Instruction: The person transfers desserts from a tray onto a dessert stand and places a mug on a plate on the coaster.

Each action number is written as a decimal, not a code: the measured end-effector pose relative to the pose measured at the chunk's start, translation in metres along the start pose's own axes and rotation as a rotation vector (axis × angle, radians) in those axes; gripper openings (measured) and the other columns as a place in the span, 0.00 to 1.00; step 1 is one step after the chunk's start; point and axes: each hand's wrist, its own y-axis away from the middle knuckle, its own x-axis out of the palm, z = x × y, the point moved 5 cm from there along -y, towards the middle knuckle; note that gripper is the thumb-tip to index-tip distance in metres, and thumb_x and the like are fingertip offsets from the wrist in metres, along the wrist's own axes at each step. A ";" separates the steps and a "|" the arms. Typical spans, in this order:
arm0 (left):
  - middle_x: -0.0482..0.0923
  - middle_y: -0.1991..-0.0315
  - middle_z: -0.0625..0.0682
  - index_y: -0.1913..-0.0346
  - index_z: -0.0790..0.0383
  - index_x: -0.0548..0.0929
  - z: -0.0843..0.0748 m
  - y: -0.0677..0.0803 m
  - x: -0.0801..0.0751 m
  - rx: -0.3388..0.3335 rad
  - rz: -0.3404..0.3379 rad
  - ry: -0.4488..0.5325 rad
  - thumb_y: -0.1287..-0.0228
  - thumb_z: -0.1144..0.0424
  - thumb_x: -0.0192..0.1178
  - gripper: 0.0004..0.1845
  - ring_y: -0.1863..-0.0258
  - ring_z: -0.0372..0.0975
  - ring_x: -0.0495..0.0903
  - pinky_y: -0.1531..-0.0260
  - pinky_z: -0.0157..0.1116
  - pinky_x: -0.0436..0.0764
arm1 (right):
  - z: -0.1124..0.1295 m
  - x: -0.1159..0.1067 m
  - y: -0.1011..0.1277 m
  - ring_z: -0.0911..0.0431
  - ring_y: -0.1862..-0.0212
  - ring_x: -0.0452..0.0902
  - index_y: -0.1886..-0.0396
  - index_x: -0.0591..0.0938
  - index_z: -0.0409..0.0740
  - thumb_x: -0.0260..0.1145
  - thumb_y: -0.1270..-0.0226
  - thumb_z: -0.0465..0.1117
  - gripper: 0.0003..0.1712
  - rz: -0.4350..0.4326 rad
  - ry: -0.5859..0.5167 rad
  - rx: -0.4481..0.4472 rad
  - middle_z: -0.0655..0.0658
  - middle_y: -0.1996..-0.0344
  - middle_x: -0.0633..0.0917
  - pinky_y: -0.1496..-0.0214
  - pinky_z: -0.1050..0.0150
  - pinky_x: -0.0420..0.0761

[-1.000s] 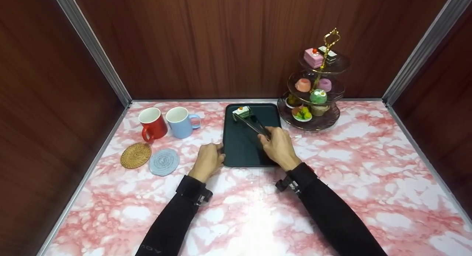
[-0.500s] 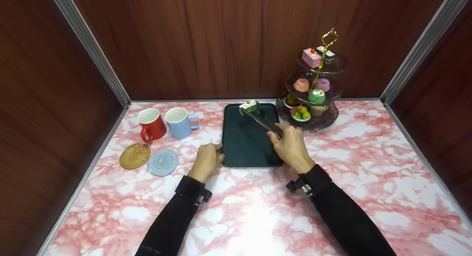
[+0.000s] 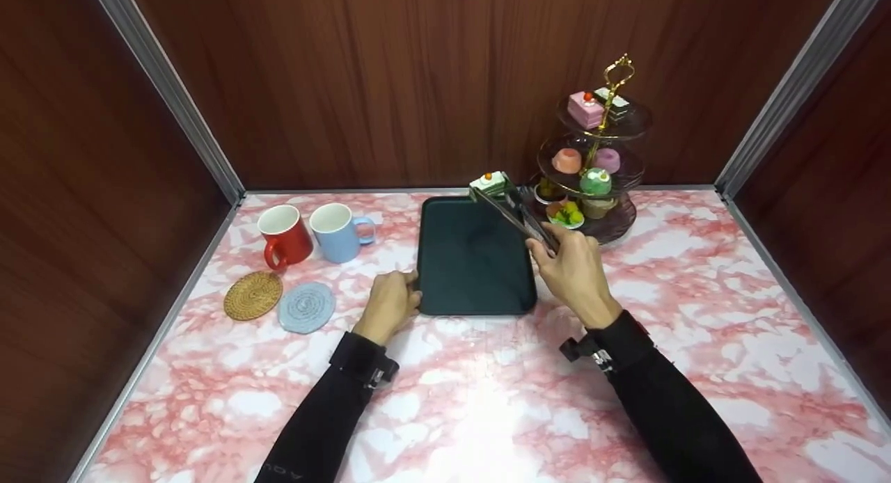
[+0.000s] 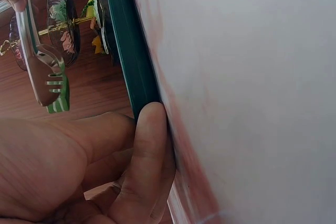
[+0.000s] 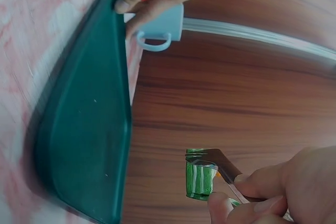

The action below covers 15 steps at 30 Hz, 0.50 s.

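Your left hand (image 3: 390, 306) rests low with fingers curled, thumb pressed flat. Your right hand (image 3: 575, 271) is raised and reaching forward, fingers pinched together. Both forearms are sleeved in black.

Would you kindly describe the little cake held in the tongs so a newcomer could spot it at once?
Find the dark green tray mid-table. Above its far right corner the right hand grips metal tongs that pinch the cake, lifted beside the three-tier stand. It alone is in the air: green and white, with an orange-red topping.
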 end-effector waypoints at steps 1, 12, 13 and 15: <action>0.80 0.74 0.50 0.47 0.62 0.80 0.000 0.000 0.000 -0.004 0.002 0.002 0.46 0.68 0.61 0.20 0.66 0.41 0.80 0.70 0.31 0.81 | 0.000 -0.002 -0.001 0.52 0.68 0.83 0.54 0.83 0.46 0.67 0.44 0.51 0.20 -0.005 0.000 0.001 0.47 0.69 0.87 0.68 0.56 0.79; 0.79 0.76 0.48 0.48 0.62 0.81 0.000 0.000 0.000 0.011 -0.005 -0.013 0.47 0.68 0.61 0.20 0.67 0.41 0.80 0.68 0.32 0.81 | 0.000 -0.034 -0.007 0.50 0.68 0.82 0.54 0.83 0.47 0.67 0.44 0.52 0.20 -0.081 -0.023 0.009 0.43 0.67 0.87 0.66 0.54 0.77; 0.79 0.75 0.48 0.48 0.63 0.81 0.000 0.000 0.000 0.016 -0.008 -0.013 0.47 0.68 0.61 0.20 0.67 0.41 0.80 0.68 0.32 0.81 | 0.000 -0.037 -0.007 0.49 0.67 0.82 0.54 0.83 0.47 0.67 0.44 0.52 0.21 -0.092 -0.026 0.008 0.42 0.66 0.87 0.66 0.54 0.77; 0.80 0.75 0.49 0.48 0.63 0.81 -0.001 0.000 0.000 0.020 -0.009 -0.010 0.47 0.68 0.61 0.20 0.68 0.41 0.80 0.69 0.32 0.81 | 0.000 -0.043 -0.008 0.49 0.67 0.82 0.53 0.83 0.47 0.67 0.44 0.52 0.21 -0.113 -0.032 0.012 0.42 0.65 0.87 0.65 0.54 0.76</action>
